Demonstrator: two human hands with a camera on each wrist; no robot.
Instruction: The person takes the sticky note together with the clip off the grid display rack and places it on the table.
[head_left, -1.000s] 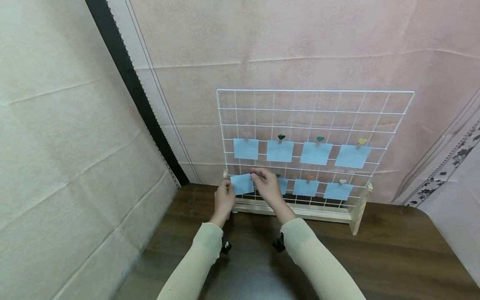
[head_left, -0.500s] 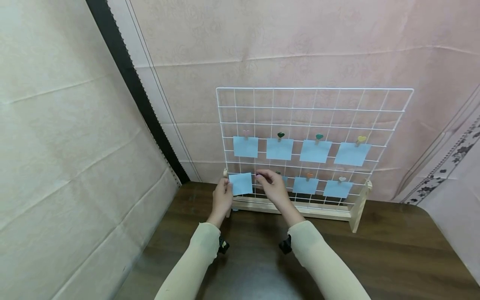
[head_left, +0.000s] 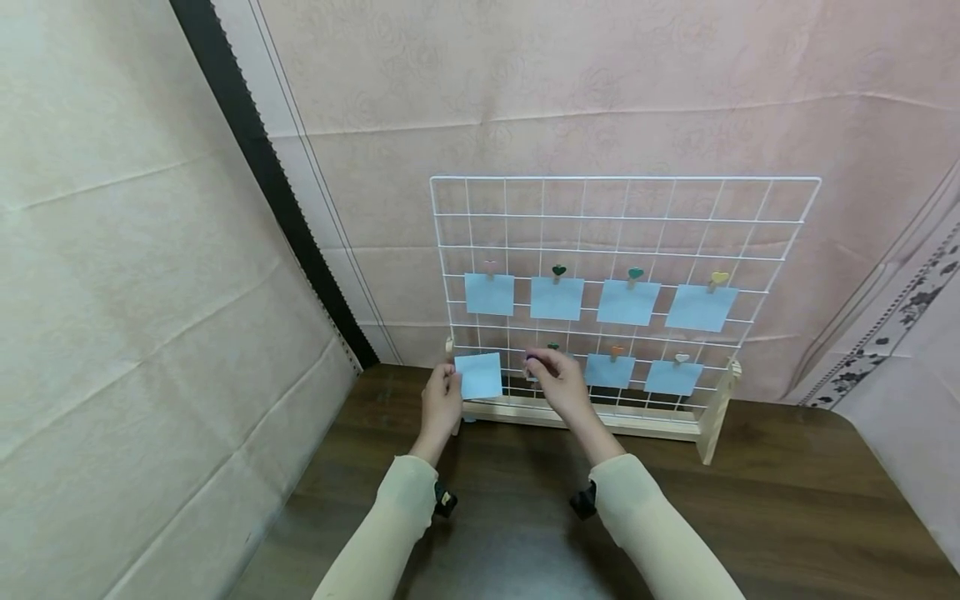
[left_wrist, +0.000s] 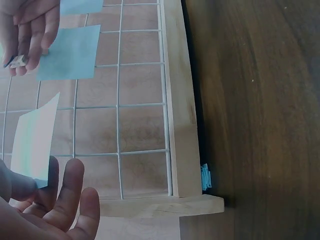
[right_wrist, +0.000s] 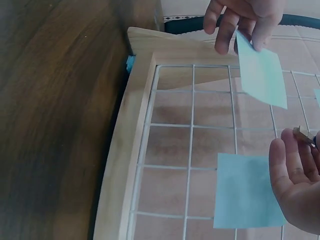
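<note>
In the head view, my left hand (head_left: pixel 441 406) pinches a blue paper note (head_left: pixel 480 377) between thumb and fingers at its left edge. The note stands in front of the lower left of a white wire grid (head_left: pixel 626 219). My right hand (head_left: pixel 561 385) is to the right of the note, apart from it. Between its thumb and fingertips is a small wooden clip (right_wrist: pixel 303 135) with a dark decoration. Behind the right hand, a blue note (right_wrist: pixel 247 192) hangs on the grid, partly covered in the head view.
Several blue notes hang above in a row, such as the yellow-clipped note (head_left: pixel 701 308). Lower right hang an orange-clipped note (head_left: pixel 609 371) and a white-clipped note (head_left: pixel 673 377). The grid stands in a wooden base (head_left: pixel 517 412) on a brown table (head_left: pixel 517 533). Folded-looking blue paper (left_wrist: pixel 205 177) lies by the base.
My right hand has moved right, away from the held note, with the clip in its fingers. The left hand has shifted slightly left and down, and the note now hangs straighter.
</note>
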